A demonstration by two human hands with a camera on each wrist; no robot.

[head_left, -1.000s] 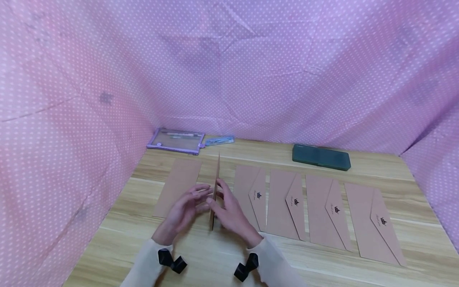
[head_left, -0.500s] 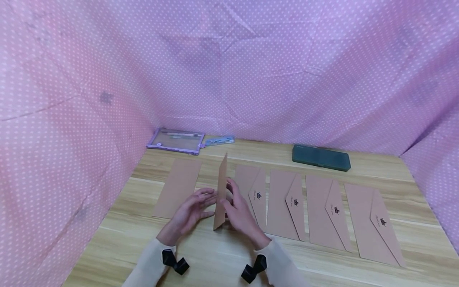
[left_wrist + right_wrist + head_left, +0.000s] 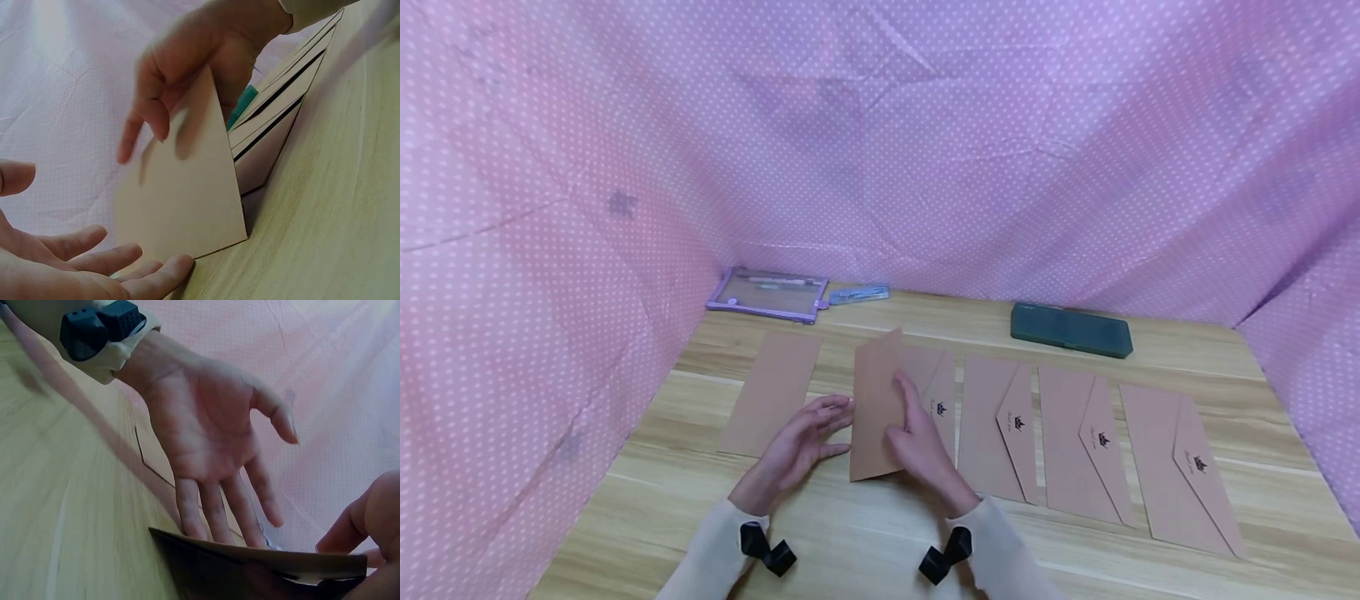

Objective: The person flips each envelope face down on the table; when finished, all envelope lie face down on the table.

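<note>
A brown kraft envelope (image 3: 875,417) stands tilted above the middle of the table, its plain face toward the head camera. My right hand (image 3: 921,450) grips its right side, thumb on the near face and the other fingers hidden behind. At the opposite edge, the fingertips of my left hand (image 3: 793,450) rest lightly, fingers extended and spread. The right wrist view shows the left palm (image 3: 200,425) turned toward the envelope (image 3: 262,553). Left of the hands, another plain brown envelope (image 3: 771,392) lies flat on the table.
Several flap-up envelopes with crown prints, such as the rightmost one (image 3: 1180,467), lie in a row to the right. Along the back are a purple mesh pouch (image 3: 767,294), a small blue clear packet (image 3: 859,294) and a dark green case (image 3: 1071,329). Pink dotted cloth (image 3: 880,167) encloses the table.
My right hand has moved right and turned the envelope from edge-on to showing its broad plain face. The left hand shifted slightly right and stays at the envelope's left edge.
</note>
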